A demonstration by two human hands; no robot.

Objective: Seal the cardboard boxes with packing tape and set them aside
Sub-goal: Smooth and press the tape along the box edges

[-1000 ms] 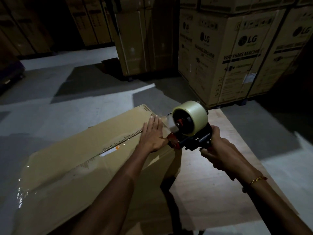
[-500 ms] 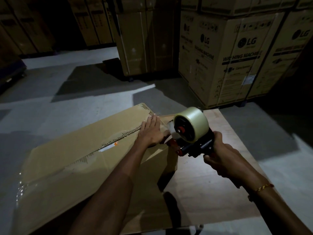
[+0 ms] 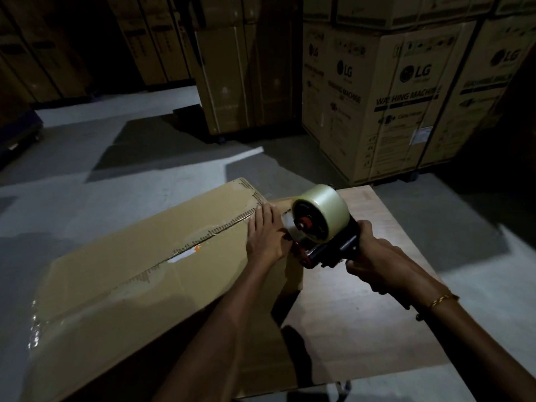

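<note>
A long brown cardboard box [image 3: 139,274] lies on a wooden table [image 3: 362,314], its top seam running from lower left to upper right, with shiny tape over its left end. My left hand [image 3: 266,233] presses flat on the box top at the seam's right end. My right hand [image 3: 377,262] grips the handle of a black and red tape dispenser [image 3: 322,227] carrying a roll of clear tape. The dispenser sits just past the box's right edge, close to my left fingers. A short strip of tape runs from the roll toward the box edge.
Large LG washing machine cartons [image 3: 406,91] stand stacked at the back right, on the grey floor [image 3: 87,175]. Tall plain cartons [image 3: 240,76] stand at the back centre and left. The table's right half is bare wood. A dark cart [image 3: 17,132] sits at the far left.
The tape dispenser has dropped lower and come closer to the box's right edge. My left hand has stayed pressed on the seam end.
</note>
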